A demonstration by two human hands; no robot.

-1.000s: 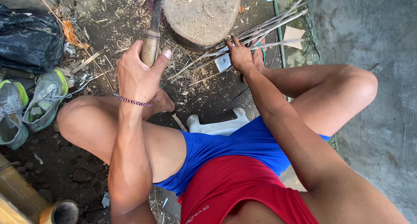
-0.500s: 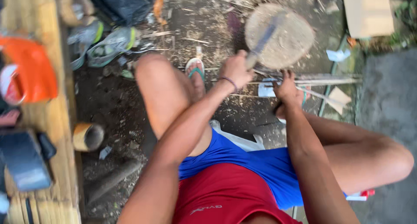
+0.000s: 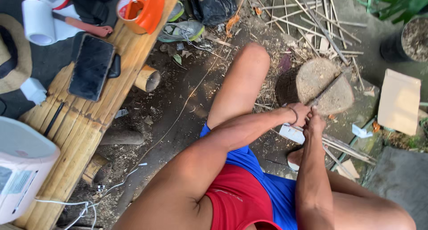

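Bamboo is the work here: I see my left hand (image 3: 299, 114) wrapped shut round the handle of a long dark-bladed knife (image 3: 327, 89), its blade lying across the round wooden chopping block (image 3: 318, 76), presumably for a firm base. My right hand (image 3: 315, 123) sits just beside it; whether its fingers grip anything I cannot tell. Thin split bamboo sticks (image 3: 345, 145) lie on the ground by the block. A flat tan cardboard box (image 3: 398, 100) rests to the right; a white paper roll (image 3: 38, 22) sits beside the slatted bamboo surface (image 3: 78, 136).
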